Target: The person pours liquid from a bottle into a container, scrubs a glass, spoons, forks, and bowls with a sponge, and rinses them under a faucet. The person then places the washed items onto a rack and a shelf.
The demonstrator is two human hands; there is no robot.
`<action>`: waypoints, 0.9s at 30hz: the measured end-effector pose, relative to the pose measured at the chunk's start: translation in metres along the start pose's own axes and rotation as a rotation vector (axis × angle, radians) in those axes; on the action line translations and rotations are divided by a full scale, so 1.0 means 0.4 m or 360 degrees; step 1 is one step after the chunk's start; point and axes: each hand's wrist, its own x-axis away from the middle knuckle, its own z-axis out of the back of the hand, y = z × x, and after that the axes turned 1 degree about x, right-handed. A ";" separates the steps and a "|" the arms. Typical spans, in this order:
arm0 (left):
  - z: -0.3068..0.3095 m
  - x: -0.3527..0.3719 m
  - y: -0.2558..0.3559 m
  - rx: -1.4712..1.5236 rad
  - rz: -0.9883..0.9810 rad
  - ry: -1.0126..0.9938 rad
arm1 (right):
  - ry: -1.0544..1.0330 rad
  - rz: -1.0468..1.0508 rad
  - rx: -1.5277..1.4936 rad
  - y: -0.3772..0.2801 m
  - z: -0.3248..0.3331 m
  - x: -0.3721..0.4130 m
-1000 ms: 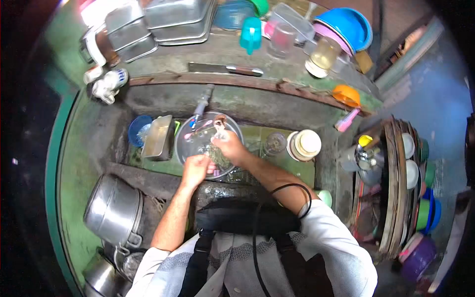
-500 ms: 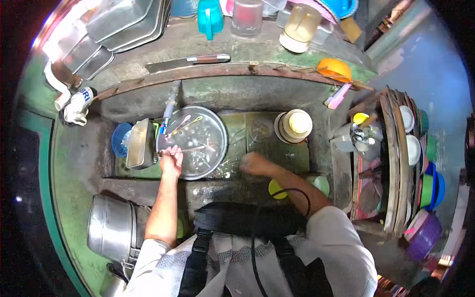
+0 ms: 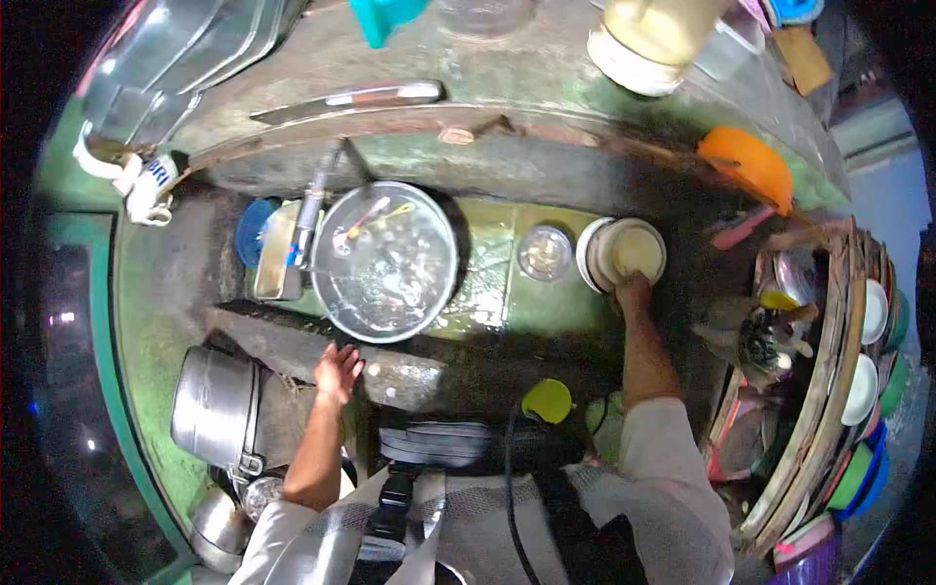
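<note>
My left hand (image 3: 338, 371) is held with its fingers apart and holds nothing, just in front of the metal basin's near rim. Water, utensils and suds fill the round basin (image 3: 384, 263). At the right end of the sink, my right hand (image 3: 634, 291) touches the near edge of a stack of pale bowls (image 3: 632, 244); its fingertips are partly hidden. Between basin and stack stands a clear round container (image 3: 545, 253) with small items inside. A tap (image 3: 310, 213) reaches over the basin's left side, beside a rectangular metal tin (image 3: 277, 268).
A knife (image 3: 351, 98) lies on the ledge behind the sink. An orange bowl (image 3: 746, 166) sits at the back right. A wooden rack (image 3: 814, 390) with dishes stands on the right, and a large metal pot (image 3: 216, 405) on the left. A yellow-green cup (image 3: 547, 401) is near my body.
My left hand has let go of the utensil and moved back out of the basin. My right hand has moved right to the bowl stack. The view has shifted.
</note>
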 end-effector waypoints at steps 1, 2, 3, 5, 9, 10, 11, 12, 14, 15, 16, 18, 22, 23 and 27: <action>0.009 0.018 0.005 -0.0049 0.0030 0.0026 | -0.0007 -0.0034 0.0010 0.031 -0.014 -0.008; 0.021 0.025 0.007 -0.0090 0.0052 0.0048 | 0.0034 -0.0053 -0.0278 0.060 -0.041 -0.023; 0.029 0.032 0.008 -0.0112 0.0029 0.0060 | 0.0081 -0.0062 -0.0571 0.089 -0.062 -0.041; 0.020 0.039 0.016 -0.0124 0.0028 0.0137 | 0.0096 -0.0014 -0.0259 0.018 0.021 -0.012; -0.014 0.045 0.023 -0.0187 -0.0042 0.0105 | 0.0398 0.0181 -0.0097 -0.023 0.079 0.002; -0.031 0.042 0.023 -0.0187 -0.0047 0.0099 | 0.0405 0.0179 -0.0100 -0.018 0.083 -0.004; -0.048 0.039 0.021 -0.0191 -0.0074 0.0049 | 0.0453 0.0210 -0.0070 -0.011 0.091 -0.011; -0.062 0.034 0.020 -0.0189 -0.0107 0.0005 | 0.0500 0.0249 -0.0042 -0.009 0.100 -0.018; -0.132 0.069 0.033 -0.0230 -0.0185 -0.0093 | 0.0691 0.0615 -0.0004 -0.005 0.126 0.014; -0.182 0.095 0.041 -0.0220 -0.0206 -0.0333 | 0.0628 0.0460 -0.0136 -0.036 0.145 0.046; -0.232 0.113 0.039 -0.0380 -0.0288 -0.0315 | 0.0556 0.0313 -0.0262 -0.081 0.182 0.088; -0.338 0.154 0.041 -0.0428 -0.0173 -0.0583 | 0.0406 0.0527 -0.0292 -0.175 0.246 0.181; -0.495 0.163 -0.017 -0.0387 0.0077 -0.1306 | 0.0057 0.1043 -0.0244 -0.391 0.280 0.352; -0.526 0.159 -0.027 -0.0345 0.0186 -0.1304 | -0.0161 0.1074 -0.0324 -0.455 0.259 0.385; -0.453 0.040 -0.055 0.0185 0.0337 -0.1339 | -0.0554 0.1560 -0.0237 -0.596 0.111 0.443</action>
